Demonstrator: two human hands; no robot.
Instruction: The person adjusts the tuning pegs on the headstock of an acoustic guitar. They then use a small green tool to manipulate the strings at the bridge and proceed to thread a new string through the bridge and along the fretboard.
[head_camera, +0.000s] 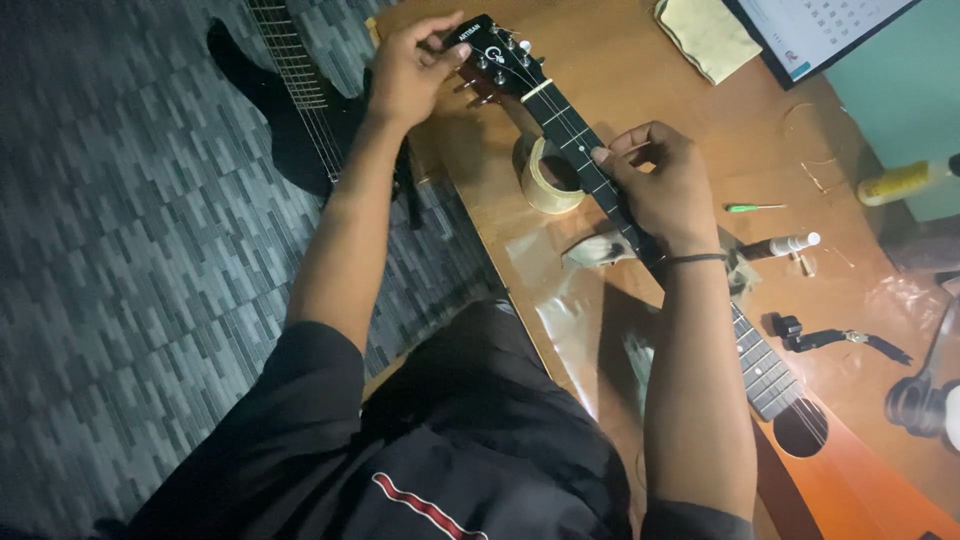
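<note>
Dim room, grey patterned floor (120, 250), brown wooden table (640, 70)

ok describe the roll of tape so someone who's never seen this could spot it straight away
Start at the brown wooden table and find the guitar neck lying across it. The roll of tape sits under that neck, between the two hands. It is the only pale, hollow ring there, unlike the slim green-handled screwdriver farther right.

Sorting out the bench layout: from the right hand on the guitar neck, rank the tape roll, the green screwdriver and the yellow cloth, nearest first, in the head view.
From the right hand:
1. Tape roll, just left of it, under the neck.
2. Green screwdriver, to its right on the table.
3. Yellow cloth, at the table's far edge.
</note>
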